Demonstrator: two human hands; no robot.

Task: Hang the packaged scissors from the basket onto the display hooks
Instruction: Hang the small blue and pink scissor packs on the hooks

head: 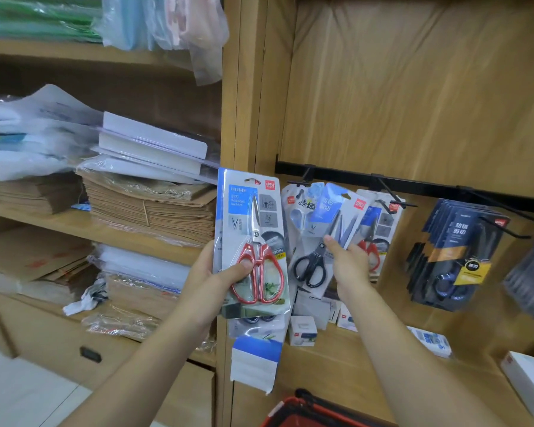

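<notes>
My left hand (211, 272) grips a stack of packaged scissors; the front pack (250, 238) shows red-handled scissors on a blue and grey card, held upright left of the display. More packs (255, 352) hang below it in the same grip. My right hand (347, 263) holds a pack of black-handled scissors (318, 251) tilted, its top near the leftmost hook (301, 181). A black rail (429, 188) carries the hooks. Another red-handled pack (378, 229) hangs on the second hook (392, 200). The red basket (305, 411) shows at the bottom edge.
Dark blue packs (457, 254) hang in a thick bunch further right. Small white boxes (302, 331) sit on the wooden shelf below the hooks. Left of the wooden upright (244, 87), shelves hold stacked brown envelopes (148, 208) and plastic-wrapped paper.
</notes>
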